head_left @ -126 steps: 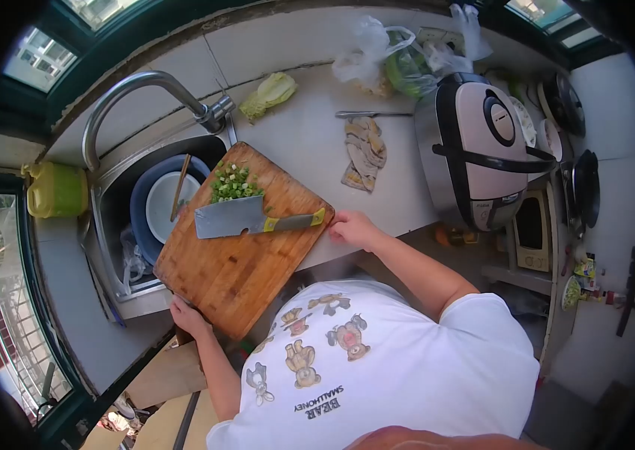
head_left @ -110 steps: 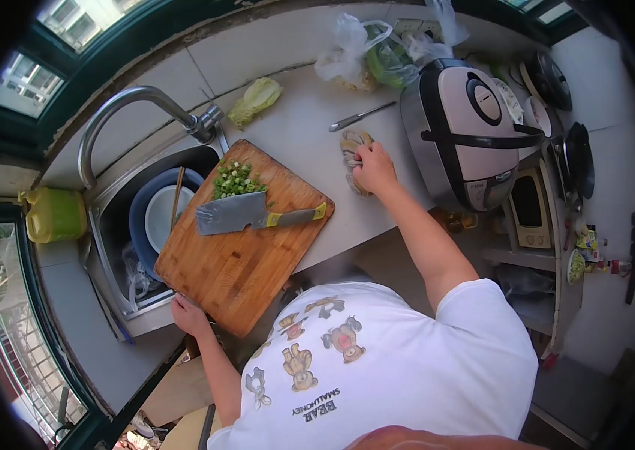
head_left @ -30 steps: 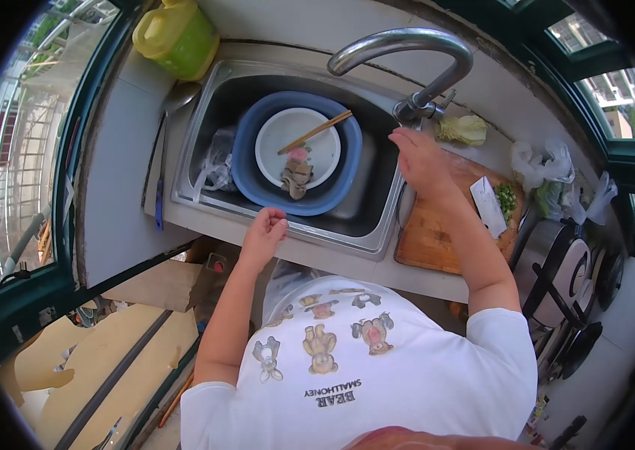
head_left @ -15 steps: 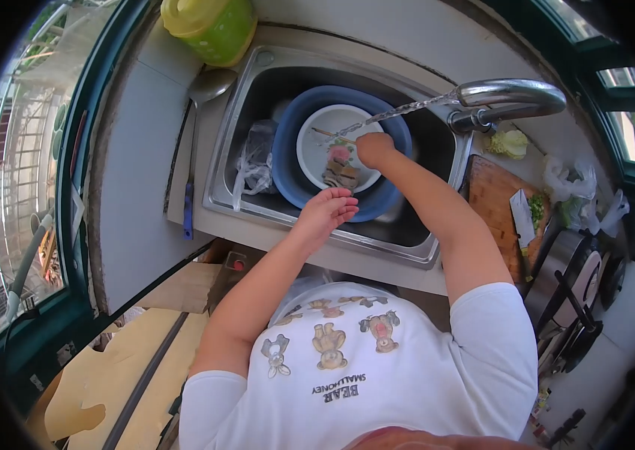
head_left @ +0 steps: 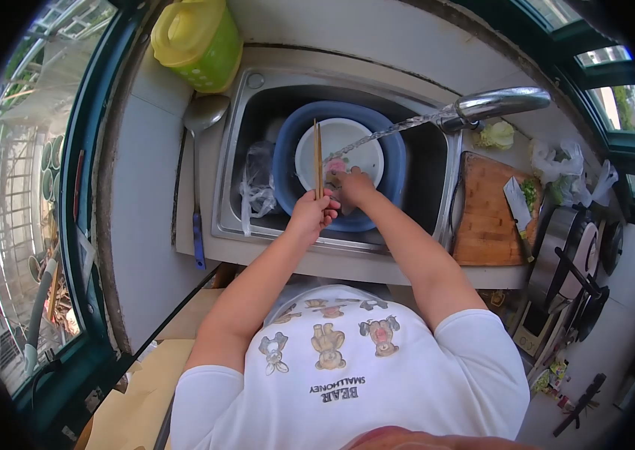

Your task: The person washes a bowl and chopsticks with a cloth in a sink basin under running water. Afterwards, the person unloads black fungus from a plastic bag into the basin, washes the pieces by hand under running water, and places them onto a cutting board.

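My left hand (head_left: 311,214) is closed around the lower ends of a pair of wooden chopsticks (head_left: 318,154), which point up toward the faucet side. Close beside it, my right hand (head_left: 356,186) grips a grey-brown cloth (head_left: 345,204), mostly hidden by the fingers. Both hands are over the near rim of a white dish (head_left: 366,142) with a pink flower pattern. That dish sits inside a blue basin (head_left: 285,150) in the sink. Water pours from the faucet (head_left: 482,105) into the dish.
A crumpled plastic bag (head_left: 259,184) lies in the left of the metal sink (head_left: 220,217). A long ladle (head_left: 196,165) and a green-yellow jug (head_left: 209,49) stand left. On the right are a cutting board (head_left: 479,217), a knife (head_left: 516,202) and chopped greens.
The chopsticks have passed from my right hand to my left and now stand nearly upright in view. My right hand has come down and left onto the cloth.
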The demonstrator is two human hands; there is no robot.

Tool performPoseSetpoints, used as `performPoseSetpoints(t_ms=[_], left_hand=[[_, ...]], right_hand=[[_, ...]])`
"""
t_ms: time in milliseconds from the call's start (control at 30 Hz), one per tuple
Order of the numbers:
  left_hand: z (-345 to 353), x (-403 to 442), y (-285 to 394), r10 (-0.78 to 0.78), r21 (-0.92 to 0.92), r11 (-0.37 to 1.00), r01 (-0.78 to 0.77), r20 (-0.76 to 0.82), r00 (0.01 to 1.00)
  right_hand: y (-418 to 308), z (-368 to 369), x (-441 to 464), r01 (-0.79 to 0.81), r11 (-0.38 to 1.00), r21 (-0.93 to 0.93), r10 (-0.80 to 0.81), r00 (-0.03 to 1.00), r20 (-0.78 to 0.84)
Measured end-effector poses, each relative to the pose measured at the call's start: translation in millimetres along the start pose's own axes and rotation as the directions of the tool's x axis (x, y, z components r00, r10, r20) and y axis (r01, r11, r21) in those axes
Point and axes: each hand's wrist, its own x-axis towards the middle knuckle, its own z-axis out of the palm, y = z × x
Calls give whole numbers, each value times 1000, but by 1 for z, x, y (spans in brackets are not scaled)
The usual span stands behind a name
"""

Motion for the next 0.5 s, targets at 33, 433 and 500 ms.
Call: performPoseSetpoints(t_ms=[33,433,500], left_hand=[[-7,4,0,-23,-3,1000,24,36,999],[6,-1,-3,-35,245,969,26,32,999],[2,-11,-12,-51,361,932,42,14,999]], right_hand=[[2,13,1,33,994,-102,-26,997,72],[-29,41,25,-95,32,995,357,931,78],[-18,36,60,0,20,1000,444,896,-9]])
